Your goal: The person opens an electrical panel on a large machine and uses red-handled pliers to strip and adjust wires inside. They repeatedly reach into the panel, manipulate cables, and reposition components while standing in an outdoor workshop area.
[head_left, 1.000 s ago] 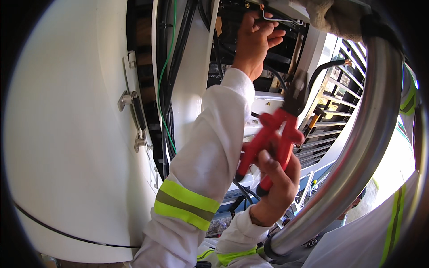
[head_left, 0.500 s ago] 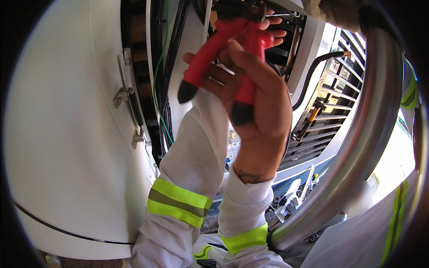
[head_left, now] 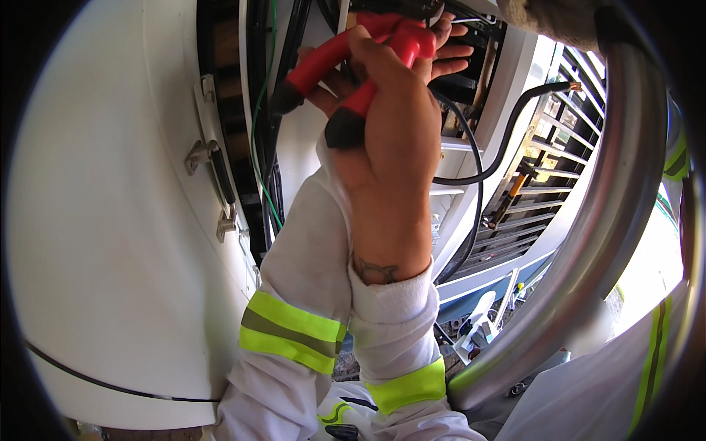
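My right hand point(head_left: 401, 110) is wrapped round a pair of pliers point(head_left: 323, 62) with thick red handles and black ends. The handles stand slightly apart, and the dark jaws reach the top edge of the picture. Behind the pliers is my left hand point(head_left: 452, 51), largely hidden, with several fingers stretched out to the right of the jaws. Whether anything lies in its palm is hidden. Both hands are up inside an open white cabinet point(head_left: 504, 103). Right of them, a black cable point(head_left: 507, 140) curves up to a bare copper end point(head_left: 575, 87).
A white door point(head_left: 110, 206) with a metal latch handle point(head_left: 220, 176) fills the left. A thick metal tube point(head_left: 588, 242) curves down the right. A gloved hand point(head_left: 551, 18) is at its top. An orange-handled tool point(head_left: 518, 187) hangs by the slatted grille point(head_left: 555, 169). Black cables and a green wire point(head_left: 259, 125) run upward.
My right hand and the pliers have moved up and left, with the handles tilting further over. More of the black cable now shows behind my wrist. My left forearm has hardly moved.
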The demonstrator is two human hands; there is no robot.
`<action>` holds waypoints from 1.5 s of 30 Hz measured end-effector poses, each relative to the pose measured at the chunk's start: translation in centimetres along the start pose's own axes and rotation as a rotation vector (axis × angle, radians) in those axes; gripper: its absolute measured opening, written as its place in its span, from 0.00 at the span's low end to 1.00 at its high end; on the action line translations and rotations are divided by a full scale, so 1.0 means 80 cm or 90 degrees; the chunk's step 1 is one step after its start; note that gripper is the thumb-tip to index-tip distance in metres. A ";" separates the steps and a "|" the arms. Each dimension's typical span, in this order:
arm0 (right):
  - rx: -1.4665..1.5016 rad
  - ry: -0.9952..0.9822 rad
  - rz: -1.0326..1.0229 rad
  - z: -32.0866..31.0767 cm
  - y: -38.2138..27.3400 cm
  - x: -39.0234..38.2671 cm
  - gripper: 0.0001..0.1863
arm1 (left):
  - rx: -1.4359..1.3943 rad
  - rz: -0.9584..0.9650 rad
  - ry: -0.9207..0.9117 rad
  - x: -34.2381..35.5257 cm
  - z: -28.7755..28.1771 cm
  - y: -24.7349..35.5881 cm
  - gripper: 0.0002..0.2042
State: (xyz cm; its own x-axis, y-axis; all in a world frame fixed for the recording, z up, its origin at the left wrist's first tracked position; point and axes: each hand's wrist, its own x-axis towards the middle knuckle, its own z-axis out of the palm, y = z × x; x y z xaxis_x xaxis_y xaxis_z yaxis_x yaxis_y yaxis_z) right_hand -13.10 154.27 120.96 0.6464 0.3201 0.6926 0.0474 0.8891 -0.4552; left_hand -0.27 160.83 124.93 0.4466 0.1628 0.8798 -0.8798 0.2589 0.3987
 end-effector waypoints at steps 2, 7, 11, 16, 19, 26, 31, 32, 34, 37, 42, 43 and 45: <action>0.002 0.016 -0.012 0.002 0.000 0.001 0.19 | 0.001 -0.002 -0.003 -0.003 0.001 0.003 0.11; 0.092 -0.026 0.023 -0.001 -0.001 0.007 0.19 | 0.000 -0.006 0.001 -0.015 0.002 0.008 0.11; 0.181 0.020 0.056 0.002 0.002 0.010 0.18 | -0.002 -0.005 0.001 -0.022 0.006 0.012 0.12; 0.182 0.012 0.134 0.007 0.004 0.014 0.20 | -0.001 -0.006 0.003 -0.028 0.009 0.016 0.12; 0.187 -0.017 0.124 0.007 0.009 0.017 0.18 | -0.005 -0.009 0.006 -0.029 0.010 0.019 0.12; 0.226 -0.027 0.134 0.012 0.017 0.021 0.05 | 0.010 -0.013 0.019 -0.046 0.017 0.025 0.12; 0.227 -0.004 0.115 0.010 0.005 0.013 0.21 | 0.029 -0.009 0.035 -0.071 0.026 0.034 0.12; 0.201 -0.030 0.072 0.008 0.004 0.012 0.25 | 0.034 -0.008 0.040 -0.076 0.028 0.035 0.12; 0.167 -0.040 0.051 0.005 0.003 0.017 0.30 | 0.043 -0.004 0.050 -0.089 0.032 0.037 0.12; 0.167 -0.115 0.100 -0.008 -0.006 0.020 0.33 | 0.054 0.007 0.061 -0.105 0.039 0.038 0.12; 0.144 -0.067 0.073 -0.010 -0.012 0.005 0.38 | 0.068 0.023 0.074 -0.120 0.046 0.039 0.12; 0.137 -0.050 0.058 -0.009 -0.012 0.003 0.39 | 0.069 0.024 0.074 -0.122 0.046 0.039 0.12; 0.139 -0.039 0.051 -0.008 -0.010 0.003 0.40 | 0.074 0.026 0.075 -0.122 0.045 0.038 0.12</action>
State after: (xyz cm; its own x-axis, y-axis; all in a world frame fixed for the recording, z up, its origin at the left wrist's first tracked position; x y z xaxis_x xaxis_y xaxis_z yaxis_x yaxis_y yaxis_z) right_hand -12.53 153.44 121.15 0.5934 0.4062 0.6949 -0.1725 0.9074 -0.3831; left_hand -7.92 156.60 118.49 0.4201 0.2834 0.8621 -0.9074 0.1392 0.3965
